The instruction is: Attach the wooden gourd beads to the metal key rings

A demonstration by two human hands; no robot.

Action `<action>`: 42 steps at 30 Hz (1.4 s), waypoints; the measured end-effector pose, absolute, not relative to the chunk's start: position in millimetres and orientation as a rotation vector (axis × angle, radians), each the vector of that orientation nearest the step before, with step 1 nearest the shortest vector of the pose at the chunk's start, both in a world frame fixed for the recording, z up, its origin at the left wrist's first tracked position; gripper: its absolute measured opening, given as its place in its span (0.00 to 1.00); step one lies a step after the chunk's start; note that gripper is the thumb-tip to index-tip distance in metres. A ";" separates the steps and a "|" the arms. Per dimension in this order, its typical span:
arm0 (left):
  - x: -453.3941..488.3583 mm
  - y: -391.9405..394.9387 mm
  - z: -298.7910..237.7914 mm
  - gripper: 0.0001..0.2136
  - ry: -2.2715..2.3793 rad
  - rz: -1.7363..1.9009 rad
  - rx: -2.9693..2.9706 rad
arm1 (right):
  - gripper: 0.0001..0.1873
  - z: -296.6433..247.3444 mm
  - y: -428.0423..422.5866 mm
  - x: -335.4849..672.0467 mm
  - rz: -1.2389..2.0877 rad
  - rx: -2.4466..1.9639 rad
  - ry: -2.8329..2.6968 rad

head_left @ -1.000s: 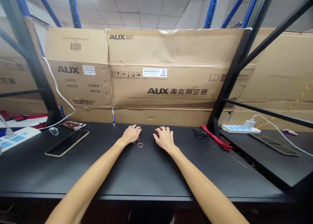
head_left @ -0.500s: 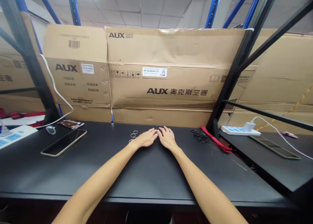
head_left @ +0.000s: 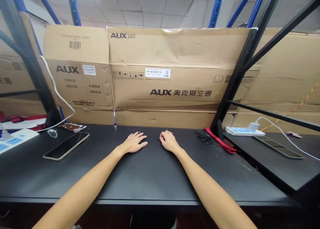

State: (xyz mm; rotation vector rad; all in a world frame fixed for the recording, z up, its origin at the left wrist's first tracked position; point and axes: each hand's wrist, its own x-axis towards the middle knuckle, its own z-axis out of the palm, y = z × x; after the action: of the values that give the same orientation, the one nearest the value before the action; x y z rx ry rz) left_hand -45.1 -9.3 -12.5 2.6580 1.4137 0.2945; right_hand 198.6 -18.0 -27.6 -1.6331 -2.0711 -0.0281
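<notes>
Blue steel shelf racks [head_left: 73,8] stand in a big room under a white tile ceiling. Flat AUX cardboard boxes [head_left: 180,48] lean on the racks behind the black counter [head_left: 150,179], so the racks seem to keep them from falling.

Two bare arms reach out to the middle of the counter. The left hand [head_left: 135,143] lies flat with its palm down and its fingers a little spread. It pinches nothing. A tiny dark bit sits by its fingers, but it is too small to tell what it is. The right hand [head_left: 169,141] also lies palm down, with its fingers a little curled, and it pinches nothing too. A tiny gold bit [head_left: 169,132] sits at its fingertips, and I cannot tell if they touch.

Small black rings [head_left: 205,138] lie in a heap near the right end of the counter, kept close together, with a red strap [head_left: 220,141] just beside them. A phone [head_left: 66,146] lies flat near the left end, away from the hands, perhaps to keep it out of their way.
</notes>
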 end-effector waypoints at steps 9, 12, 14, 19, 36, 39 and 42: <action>-47.7 2.4 -18.9 0.26 1.517 0.455 2.723 | 0.17 -26.4 -17.0 217.5 -0.069 -1.662 -1.973; -47.4 4.8 -18.2 0.26 1.504 0.405 2.716 | 0.20 -27.2 -17.7 215.1 -0.114 -1.742 -1.934; -49.0 6.9 -17.8 0.25 1.462 0.354 2.701 | 0.20 -29.3 -16.1 214.4 -0.096 -1.799 -1.945; -57.8 12.2 -18.2 0.23 1.481 0.426 2.693 | 0.22 -33.0 -12.0 217.3 -0.082 -1.819 -2.008; -12.8 -30.6 -20.2 0.24 1.312 0.387 2.782 | 0.27 -28.7 -36.9 161.9 0.178 -1.582 -2.386; -14.7 -27.3 -20.5 0.24 1.319 0.403 2.749 | 0.28 -26.0 -37.0 166.9 0.192 -1.621 -2.371; -15.3 -23.7 -21.3 0.24 1.318 0.443 2.696 | 0.29 -24.1 -36.6 172.1 0.201 -1.672 -2.339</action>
State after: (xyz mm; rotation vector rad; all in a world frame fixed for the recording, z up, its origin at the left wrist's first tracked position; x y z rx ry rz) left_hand -15.3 -23.7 -21.3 2.6957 1.3177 0.4431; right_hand 172.1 -36.6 -24.1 -1.6717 -2.3387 0.2014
